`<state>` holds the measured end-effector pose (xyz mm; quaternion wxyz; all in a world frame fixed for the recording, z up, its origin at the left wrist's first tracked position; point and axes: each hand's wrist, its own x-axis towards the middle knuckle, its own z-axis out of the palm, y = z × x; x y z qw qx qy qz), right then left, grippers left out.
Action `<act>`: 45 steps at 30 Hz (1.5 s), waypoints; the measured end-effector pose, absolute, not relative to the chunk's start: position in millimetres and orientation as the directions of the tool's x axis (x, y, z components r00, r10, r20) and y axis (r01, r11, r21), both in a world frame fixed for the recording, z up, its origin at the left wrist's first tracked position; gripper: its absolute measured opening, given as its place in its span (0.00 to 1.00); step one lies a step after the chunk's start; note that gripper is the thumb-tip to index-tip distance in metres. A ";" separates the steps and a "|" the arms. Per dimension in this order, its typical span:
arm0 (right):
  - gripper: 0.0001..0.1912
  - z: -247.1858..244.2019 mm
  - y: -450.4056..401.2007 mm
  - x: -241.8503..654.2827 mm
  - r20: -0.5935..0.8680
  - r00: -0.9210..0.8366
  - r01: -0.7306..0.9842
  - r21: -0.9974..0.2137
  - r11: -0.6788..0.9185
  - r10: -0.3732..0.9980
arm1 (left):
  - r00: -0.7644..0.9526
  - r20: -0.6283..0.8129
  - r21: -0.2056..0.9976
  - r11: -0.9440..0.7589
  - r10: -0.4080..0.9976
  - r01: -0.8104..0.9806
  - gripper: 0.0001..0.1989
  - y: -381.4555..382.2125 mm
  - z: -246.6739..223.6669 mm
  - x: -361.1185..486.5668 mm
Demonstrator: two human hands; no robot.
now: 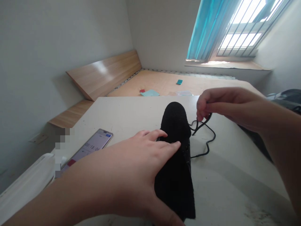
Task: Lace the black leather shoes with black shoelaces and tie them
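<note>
Head view: looking forward and down across a white table (131, 116) at a black shoe (175, 166), lying lengthwise near the middle with the rounded end pointing away. Spreading the left hand (148, 153) wide over the shoe from the left, touching the top with the fingertips and setting the thumb well apart, toward the near end. Resting there rather than closing, as far as visible. Pinching a black lace (201, 125) between the bunched fingertips of the right hand (223, 100), beside the shoe's right side and raised above the tabletop. Trailing the lace in loose curves back to the shoe's right edge. Showing a timer on a phone (97, 141) left of the shoe, partly behind the left forearm. Facing, past the table's far edge, a tan surface (209, 84) bearing a small teal item (179, 82), with a blue curtain (207, 28) beside a barred window (244, 37) at upper right.
</note>
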<state>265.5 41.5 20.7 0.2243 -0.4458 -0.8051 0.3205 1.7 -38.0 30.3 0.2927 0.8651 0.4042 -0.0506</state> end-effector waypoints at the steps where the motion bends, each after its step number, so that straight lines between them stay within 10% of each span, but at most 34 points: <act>1: 0.07 29.9 28.5 261.3 0.142 -0.502 0.435 -0.811 0.391 0.853 | 0.671 -0.327 0.473 -0.499 0.665 0.726 0.56 -37.2 32.2 0.5; 4: 0.09 56.8 -18.2 239.3 0.230 -0.614 0.134 -0.912 0.387 0.755 | 0.678 -0.301 0.539 -0.466 0.671 0.701 0.57 -31.8 37.6 -1.3; 12: 0.17 81.6 -60.6 205.8 0.300 -0.437 0.353 -0.810 0.468 0.848 | 0.784 -0.065 0.812 -0.424 0.618 0.402 0.08 -30.4 42.4 21.7; 15: 0.18 59.6 -35.4 227.8 0.410 -0.418 0.200 -0.829 0.522 0.811 | 0.734 -0.046 0.879 -0.322 0.678 0.352 0.08 -32.9 44.1 22.4; 23: 0.17 38.0 -24.1 228.3 0.257 -0.564 0.645 -0.457 0.613 0.785 | 0.521 0.216 0.892 -0.384 0.826 0.238 0.20 -17.0 28.1 15.9; 32: 0.23 42.5 -14.0 239.3 0.431 -0.333 0.195 -0.839 0.508 0.839 | 0.301 0.299 0.890 -0.378 0.906 0.254 0.18 -13.5 23.6 9.1; 35: 0.20 38.2 -12.7 235.0 0.202 -0.456 0.210 -0.922 0.325 0.867 | 0.259 0.275 0.942 -0.313 0.926 0.118 0.16 -11.4 25.5 10.7; 39: 0.20 39.4 -18.2 229.9 -0.146 -0.799 0.209 -0.977 0.042 0.583 | 0.312 0.221 0.975 -0.209 0.924 -0.074 0.16 -9.3 31.4 15.6; 45: 0.30 46.7 -22.5 230.8 0.264 -0.694 -0.211 -0.964 0.161 0.670 | 0.481 0.225 0.972 -0.230 0.847 -0.049 0.10 -14.8 24.5 17.9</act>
